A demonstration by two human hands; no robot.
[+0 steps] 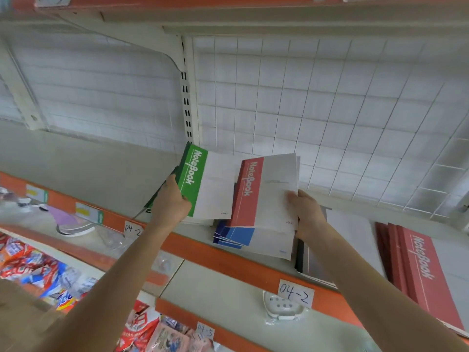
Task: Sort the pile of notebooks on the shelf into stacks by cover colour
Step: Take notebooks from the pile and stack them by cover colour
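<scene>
Logging of grips is requested before any risk is entered. (Rev.)

Left hand [175, 199] is curled round the spine edge of the green notebook [195, 179], thumb on the cover. More green edges are seen under it, so several may be held. It is held up and to the left of the blue pile [238, 236]. Right hand [307, 212] pinches the red notebook [264, 189] at its near right corner, thumb on top and fingers hidden below. That notebook is directly above the blue pile. Whether it touches the pile cannot be told. (Obs.)

Failure modes are to be listed, marked as judgement. (Rev.)

Judged, not observed:
1. A one-corner pinch is weak. The red notebook could sag or slip and land on the blue pile, so colours would be mixed.
2. The blue pile is fanned and lies at the front edge of the shelf [76, 161]. It could be knocked off by the right forearm if the red notebook is carried to the red stack [421, 270], well right of the pile.
3. A dark notebook [300, 252] lies just right of the pile, under the wrist, and could be dragged along.
4. The green notebooks, if several, could slide apart in the left-hand grip. (Obs.)
</scene>
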